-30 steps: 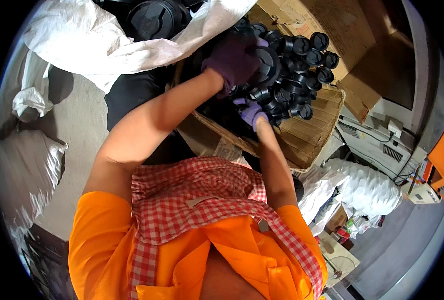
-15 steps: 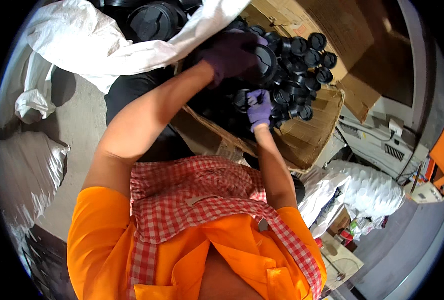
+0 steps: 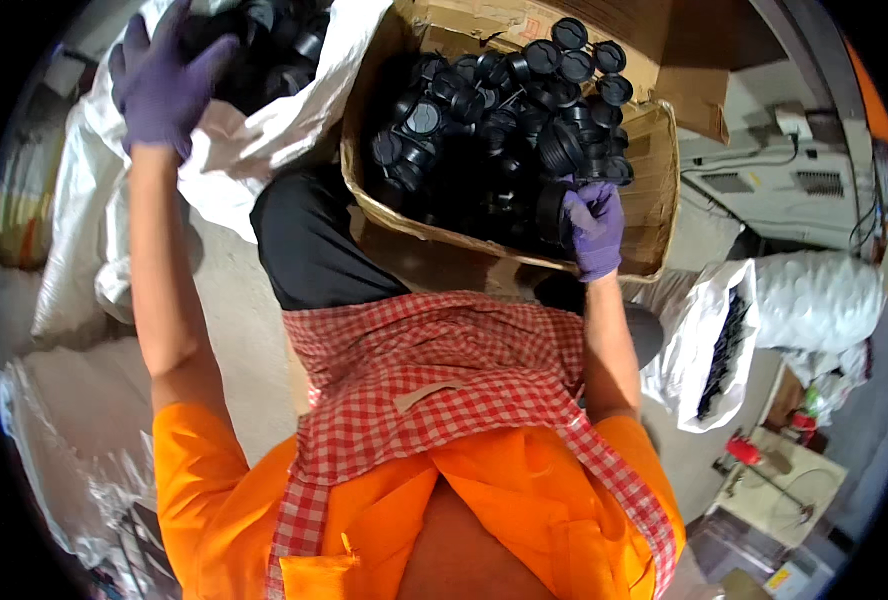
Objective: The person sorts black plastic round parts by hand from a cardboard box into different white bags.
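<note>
My left hand (image 3: pixel 167 88), in a purple glove, is over the mouth of a white woven sack (image 3: pixel 294 120) at the far left. Its fingers are spread, with nothing between them. Large black plastic caps (image 3: pixel 289 80) fill the sack beside it. At the near right side of a cardboard box (image 3: pixel 444 238), my right hand (image 3: pixel 594 228), gloved too, is closed with fingers curled round a black round cap (image 3: pixel 554 212), partly hidden by the dark heap. The box holds many small black caps (image 3: pixel 499 125), several joined in clusters by thin stems.
Box flaps (image 3: pixel 699 105) stick out at the far right. A white bag of small black parts (image 3: pixel 724 340) stands at right, beside a bundle of translucent wrap (image 3: pixel 819 298). A pale machine (image 3: pixel 774 185) stands behind. More white sacks (image 3: pixel 79 430) lie at the left.
My left hand has gone from a large black cap over the box to the sack at the left, and its fingers have spread. My right hand has shifted to the box's near right side.
</note>
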The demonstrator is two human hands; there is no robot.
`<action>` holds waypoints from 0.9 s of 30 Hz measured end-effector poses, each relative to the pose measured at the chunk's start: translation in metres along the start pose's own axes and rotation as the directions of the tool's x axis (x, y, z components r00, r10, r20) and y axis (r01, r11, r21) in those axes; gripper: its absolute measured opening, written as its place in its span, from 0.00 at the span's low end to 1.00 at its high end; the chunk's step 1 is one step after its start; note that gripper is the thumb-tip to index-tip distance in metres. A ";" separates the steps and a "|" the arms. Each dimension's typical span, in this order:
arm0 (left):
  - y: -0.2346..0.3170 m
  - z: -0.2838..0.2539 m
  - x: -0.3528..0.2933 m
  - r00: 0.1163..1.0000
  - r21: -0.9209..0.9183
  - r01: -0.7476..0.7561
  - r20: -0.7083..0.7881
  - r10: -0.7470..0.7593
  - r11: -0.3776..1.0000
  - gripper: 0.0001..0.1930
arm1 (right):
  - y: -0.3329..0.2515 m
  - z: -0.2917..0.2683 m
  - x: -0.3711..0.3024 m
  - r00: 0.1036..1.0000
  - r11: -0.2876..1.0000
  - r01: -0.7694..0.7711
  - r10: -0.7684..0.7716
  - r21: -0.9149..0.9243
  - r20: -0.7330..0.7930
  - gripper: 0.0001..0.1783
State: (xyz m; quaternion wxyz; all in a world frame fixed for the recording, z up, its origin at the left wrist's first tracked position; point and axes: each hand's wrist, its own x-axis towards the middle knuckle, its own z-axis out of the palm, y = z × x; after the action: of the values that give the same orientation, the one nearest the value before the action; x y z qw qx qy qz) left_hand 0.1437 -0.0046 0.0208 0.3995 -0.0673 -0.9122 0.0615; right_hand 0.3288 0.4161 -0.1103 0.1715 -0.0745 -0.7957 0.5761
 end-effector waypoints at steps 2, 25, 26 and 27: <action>0.055 -0.036 0.001 0.961 -0.427 -0.192 -0.265 0.081 0.884 0.28 | -0.012 -0.010 -0.006 0.999 0.999 0.019 -0.018 -0.027 0.027 0.06; 0.187 -0.077 -0.175 0.549 -0.798 0.374 0.602 0.580 0.473 0.12 | -0.008 0.069 -0.077 0.719 0.806 0.287 0.177 -0.518 0.672 0.29; 0.188 -0.085 -0.167 0.537 -0.777 0.037 0.546 0.643 0.629 0.11 | -0.010 0.069 -0.078 0.719 0.824 0.247 0.197 -0.510 0.667 0.28; 0.186 -0.084 -0.164 0.539 -0.812 0.029 0.504 0.675 0.583 0.12 | -0.012 0.068 -0.079 0.717 0.841 0.207 0.217 -0.500 0.662 0.27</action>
State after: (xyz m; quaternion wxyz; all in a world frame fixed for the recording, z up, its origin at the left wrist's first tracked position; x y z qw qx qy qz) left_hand 0.3298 0.1554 -0.0719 -0.1243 -0.3776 -0.8930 -0.2108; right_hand 0.3789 0.3267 -0.1331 -0.1706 0.1002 -0.9291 0.3123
